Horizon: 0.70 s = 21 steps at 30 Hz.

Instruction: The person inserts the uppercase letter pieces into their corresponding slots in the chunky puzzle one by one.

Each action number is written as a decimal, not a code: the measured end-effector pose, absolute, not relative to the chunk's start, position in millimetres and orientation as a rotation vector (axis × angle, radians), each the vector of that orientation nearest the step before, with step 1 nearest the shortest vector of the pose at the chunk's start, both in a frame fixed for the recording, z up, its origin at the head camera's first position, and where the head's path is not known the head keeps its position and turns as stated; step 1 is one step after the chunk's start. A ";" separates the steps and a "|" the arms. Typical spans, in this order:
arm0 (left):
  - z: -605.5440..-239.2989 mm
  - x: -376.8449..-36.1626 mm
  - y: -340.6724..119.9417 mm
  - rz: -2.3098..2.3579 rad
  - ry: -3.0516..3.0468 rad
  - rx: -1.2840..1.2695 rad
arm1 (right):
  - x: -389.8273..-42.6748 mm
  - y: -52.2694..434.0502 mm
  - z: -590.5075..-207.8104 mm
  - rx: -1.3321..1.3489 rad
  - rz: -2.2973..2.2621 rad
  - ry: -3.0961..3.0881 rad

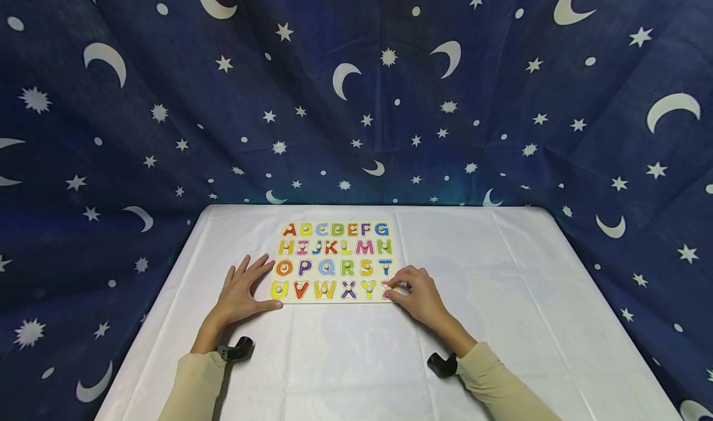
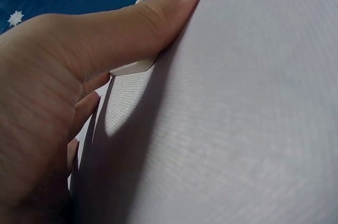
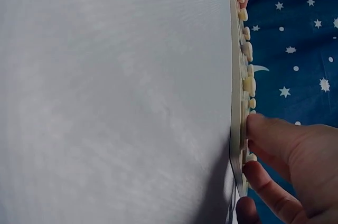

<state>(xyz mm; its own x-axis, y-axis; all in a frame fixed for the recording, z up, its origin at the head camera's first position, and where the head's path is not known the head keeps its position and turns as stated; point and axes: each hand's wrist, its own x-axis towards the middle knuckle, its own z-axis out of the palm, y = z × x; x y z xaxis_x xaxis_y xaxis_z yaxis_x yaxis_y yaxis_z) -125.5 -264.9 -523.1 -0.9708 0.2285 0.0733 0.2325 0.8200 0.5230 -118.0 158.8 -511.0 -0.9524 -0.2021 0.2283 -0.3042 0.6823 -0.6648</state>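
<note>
A wooden alphabet puzzle board (image 1: 334, 302) lies flat on the table, its colourful letter pieces carrying small knobs and standing in rows from A to Z. My left hand (image 1: 238, 294) rests at the board's left side with fingers spread, the thumb touching the lower left corner. In the left wrist view that thumb (image 2: 153, 18) lies along the board's edge. At the lower right corner, my right hand (image 1: 420, 297) pinches the pinkish-red letter Z piece (image 1: 385, 293) between thumb and fingers, which partly cover it. The right wrist view shows these fingers (image 3: 274, 134) at the board's edge.
White cloth covers the table (image 1: 501, 322), and a dark blue curtain (image 1: 356, 99) with moons and stars hangs behind and at both sides. A black wrist camera (image 1: 236, 349) sits under the left wrist, another camera (image 1: 442, 365) under the right.
</note>
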 end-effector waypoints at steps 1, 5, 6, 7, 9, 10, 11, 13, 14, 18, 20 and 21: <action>-523.0 -125.2 -264.8 -0.864 -2.989 -0.379 | -118.1 158.4 -511.0 0.408 1.111 -2.764; -523.2 -125.3 -264.9 -0.865 -2.994 -0.371 | -118.2 156.6 -509.9 0.379 1.070 -2.804; -523.2 -125.3 -265.0 -0.866 -2.996 -0.367 | -118.1 156.2 -509.5 0.374 1.062 -2.814; -523.1 -125.7 -265.1 -0.865 -2.997 -0.367 | -118.3 155.8 -509.0 0.368 1.059 -2.821; -523.0 -126.2 -265.3 -0.861 -2.998 -0.369 | -118.4 155.3 -507.8 0.360 1.062 -2.830; -522.9 -126.2 -265.4 -0.860 -2.996 -0.372 | -118.4 155.1 -507.6 0.357 1.063 -2.834; -523.1 -126.1 -265.5 -0.861 -2.994 -0.373 | -118.6 154.9 -507.9 0.356 1.062 -2.837; -523.7 -126.0 -265.9 -0.860 -2.992 -0.373 | -118.5 154.7 -508.0 0.360 1.064 -2.839; -524.1 -125.9 -265.9 -0.857 -2.991 -0.374 | -118.4 154.7 -508.1 0.362 1.064 -2.838; -525.4 -126.0 -265.7 -0.850 -2.990 -0.372 | -117.9 154.9 -508.1 0.372 1.053 -2.828; -525.6 -126.2 -265.4 -0.845 -2.988 -0.376 | -117.7 155.4 -507.9 0.376 1.050 -2.828; -525.6 -126.2 -265.4 -0.844 -2.987 -0.377 | -117.7 155.8 -507.8 0.381 1.050 -2.830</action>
